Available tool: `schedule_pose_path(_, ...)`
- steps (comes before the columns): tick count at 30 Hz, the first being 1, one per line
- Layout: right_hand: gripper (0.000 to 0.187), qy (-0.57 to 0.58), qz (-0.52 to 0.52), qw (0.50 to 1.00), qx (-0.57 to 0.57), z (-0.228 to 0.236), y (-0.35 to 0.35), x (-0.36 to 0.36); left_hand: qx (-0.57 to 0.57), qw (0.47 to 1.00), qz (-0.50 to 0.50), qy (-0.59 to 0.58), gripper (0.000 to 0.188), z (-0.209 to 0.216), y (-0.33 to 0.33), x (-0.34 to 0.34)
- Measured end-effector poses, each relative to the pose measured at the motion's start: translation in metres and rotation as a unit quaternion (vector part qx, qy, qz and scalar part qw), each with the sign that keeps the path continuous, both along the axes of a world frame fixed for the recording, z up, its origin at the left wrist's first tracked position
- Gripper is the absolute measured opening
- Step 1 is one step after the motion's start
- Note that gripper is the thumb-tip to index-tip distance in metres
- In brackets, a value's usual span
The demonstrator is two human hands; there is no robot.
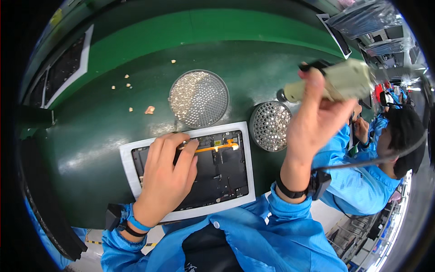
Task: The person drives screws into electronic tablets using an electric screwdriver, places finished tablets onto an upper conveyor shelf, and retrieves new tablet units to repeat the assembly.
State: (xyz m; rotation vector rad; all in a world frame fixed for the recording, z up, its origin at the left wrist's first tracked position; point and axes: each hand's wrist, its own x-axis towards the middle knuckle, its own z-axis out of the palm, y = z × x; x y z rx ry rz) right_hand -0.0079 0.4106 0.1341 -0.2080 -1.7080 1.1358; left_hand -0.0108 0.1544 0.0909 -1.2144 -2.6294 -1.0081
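Observation:
My right hand (306, 122) grips a pale green electric screwdriver (346, 81), raised over the right side of the bench with its dark nose toward the left. Below it lies an opened tablet (210, 172), dark inside with an orange flex cable (210, 148), framed by a white border. My left hand (167, 165) rests over the tablet's upper left part, its fingers bent down near the top edge. A small shiny bit shows between those fingertips, too little of it to name. The hand hides the tablet's left part.
A round perforated tray (215, 97) of small screws stands beyond the tablet. Right of it is a round dish (270, 126) with larger metal pieces. Small pale scraps (149, 109) lie at left. A co-worker in a blue sleeve (358, 181) sits close on the right. A cable (376, 161) crosses near my right wrist.

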Motion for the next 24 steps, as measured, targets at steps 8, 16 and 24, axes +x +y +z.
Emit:
schedule_pose_path(8,0.066,0.088,0.063,0.991,-0.082,-0.022,-0.013,0.038,-0.061,0.997,0.01,-0.035,0.053,-0.012,0.002,-0.001)
schedule_pose_path(16,0.059,0.119,0.271,0.954,-0.05,-0.042,0.0,0.025,-0.061,0.997,0.008,-0.053,0.055,-0.012,0.002,-0.007)
schedule_pose_path(24,0.059,0.083,0.286,0.954,-0.037,-0.047,0.004,0.02,-0.072,0.996,-0.005,-0.06,0.052,-0.014,-0.001,-0.01)
